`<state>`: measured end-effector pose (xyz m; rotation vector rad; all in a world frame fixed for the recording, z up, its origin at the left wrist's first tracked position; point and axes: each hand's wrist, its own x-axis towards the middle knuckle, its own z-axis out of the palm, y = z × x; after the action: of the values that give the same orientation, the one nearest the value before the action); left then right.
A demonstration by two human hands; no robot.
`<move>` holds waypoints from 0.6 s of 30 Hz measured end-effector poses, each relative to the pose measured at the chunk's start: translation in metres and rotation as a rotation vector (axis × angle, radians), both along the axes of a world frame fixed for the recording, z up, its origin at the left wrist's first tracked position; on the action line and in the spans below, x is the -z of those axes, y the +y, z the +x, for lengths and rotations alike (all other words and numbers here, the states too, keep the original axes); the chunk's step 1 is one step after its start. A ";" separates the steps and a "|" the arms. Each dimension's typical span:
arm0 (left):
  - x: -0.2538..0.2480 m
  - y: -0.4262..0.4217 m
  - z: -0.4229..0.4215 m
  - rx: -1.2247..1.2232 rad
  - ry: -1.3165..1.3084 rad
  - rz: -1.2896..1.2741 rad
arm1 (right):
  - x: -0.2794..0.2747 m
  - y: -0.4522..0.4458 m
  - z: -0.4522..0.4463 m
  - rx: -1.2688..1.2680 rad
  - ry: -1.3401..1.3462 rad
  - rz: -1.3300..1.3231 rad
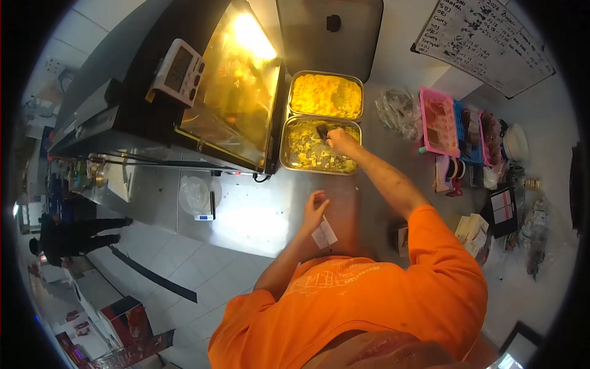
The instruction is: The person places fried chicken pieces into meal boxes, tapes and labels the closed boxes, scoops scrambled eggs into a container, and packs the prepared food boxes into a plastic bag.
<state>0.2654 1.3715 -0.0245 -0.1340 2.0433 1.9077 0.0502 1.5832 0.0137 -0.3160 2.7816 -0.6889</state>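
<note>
My right hand [342, 141] is closed around a dark spatula-like utensil [322, 131], whose exact kind is partly hidden by my fingers. The utensil's dark end is over the near metal tray [283, 145], where yellow food [307, 154] lies in scattered bits with bare metal showing between them. Behind that stands a second metal tray [361, 92], heaped with yellow food [326, 92]. My left hand [315, 209] holds nothing, its thumb and fingers apart, above the steel counter. Close to its wrist is a white paper slip [324, 232].
A lit glass display case [233, 92] with a timer [179, 72] stands at left. Beyond it, a kitchen scale [206, 215] carries a clear bowl [195, 194]. Pink and blue baskets [439, 123] and plastic bags [398, 109] are at right. A person [74, 237] stands far left.
</note>
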 end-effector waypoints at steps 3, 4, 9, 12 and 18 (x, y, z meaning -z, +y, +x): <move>-0.011 0.020 -0.051 -0.153 -0.339 0.239 | -0.039 0.025 -0.027 0.126 0.171 -0.274; -0.013 0.024 -0.064 -0.172 -0.385 0.299 | -0.049 0.036 -0.044 0.168 0.206 -0.281; -0.012 0.048 -0.089 -0.300 -0.511 0.420 | -0.040 0.092 -0.135 0.149 0.420 0.097; -0.032 0.056 -0.094 -0.348 -0.521 0.387 | -0.017 0.097 -0.162 -0.040 0.456 0.428; -0.034 0.061 -0.088 -0.377 -0.543 0.436 | 0.005 0.076 -0.188 -0.309 0.449 0.693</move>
<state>0.1772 1.4328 0.0092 -0.8709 1.2828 2.1719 -0.1380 1.6590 0.0086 -0.7944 3.0431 0.4758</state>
